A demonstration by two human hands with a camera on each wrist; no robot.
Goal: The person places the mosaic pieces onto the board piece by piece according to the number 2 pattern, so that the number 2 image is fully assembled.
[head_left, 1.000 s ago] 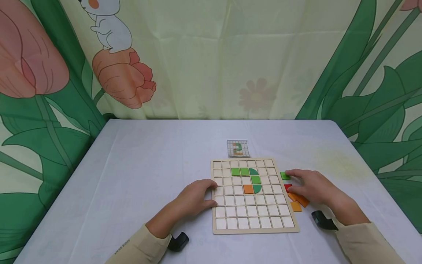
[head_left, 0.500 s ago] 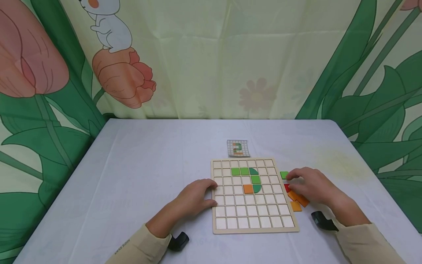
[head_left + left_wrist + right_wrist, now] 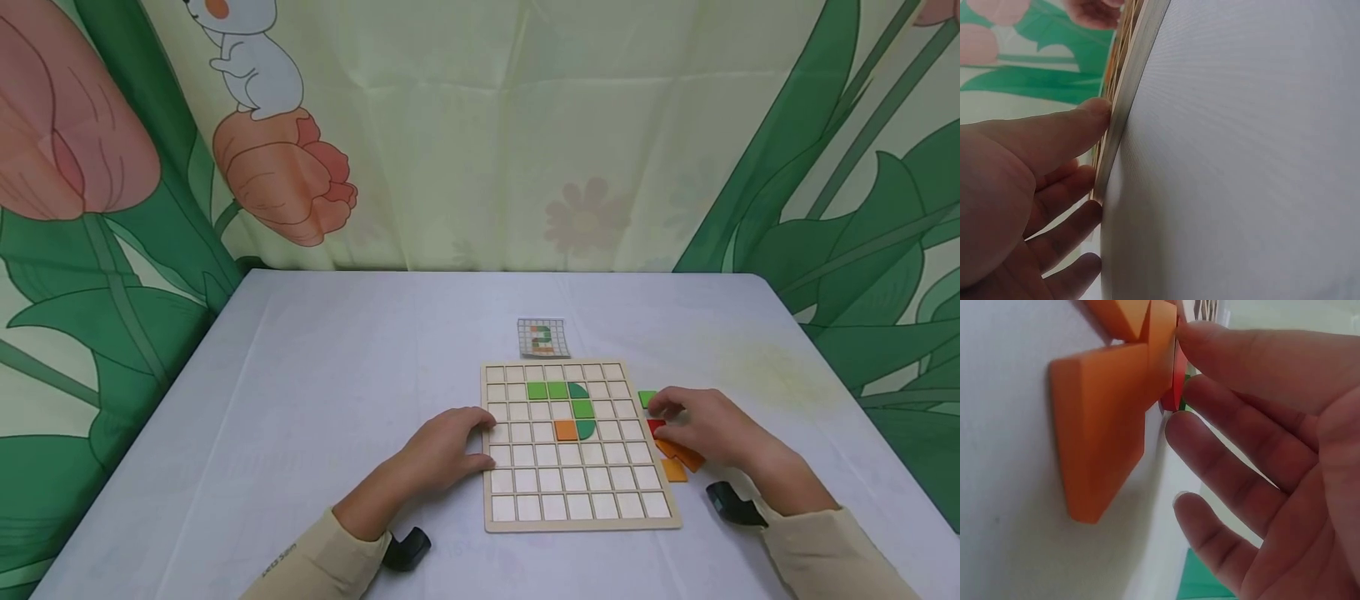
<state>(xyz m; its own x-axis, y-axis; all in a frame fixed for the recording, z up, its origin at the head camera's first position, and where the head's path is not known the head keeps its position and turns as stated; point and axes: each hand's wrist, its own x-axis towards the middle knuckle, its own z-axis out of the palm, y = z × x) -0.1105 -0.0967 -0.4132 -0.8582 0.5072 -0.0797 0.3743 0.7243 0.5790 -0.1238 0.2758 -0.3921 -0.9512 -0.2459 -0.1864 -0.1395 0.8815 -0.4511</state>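
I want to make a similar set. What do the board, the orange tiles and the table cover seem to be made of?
Board: probably wood, matte; its frame is pale tan.
Orange tiles: painted wood or plastic, I can't tell which; thick slabs, evenly coloured, smooth.
Table cover: likely woven fabric, matte; the left wrist view shows fine ribbing.

Left hand (image 3: 446, 450) and right hand (image 3: 708, 423) well apart, 2 thumbs (image 3: 1066, 134) clear of loosely bent fingers (image 3: 1225, 465).
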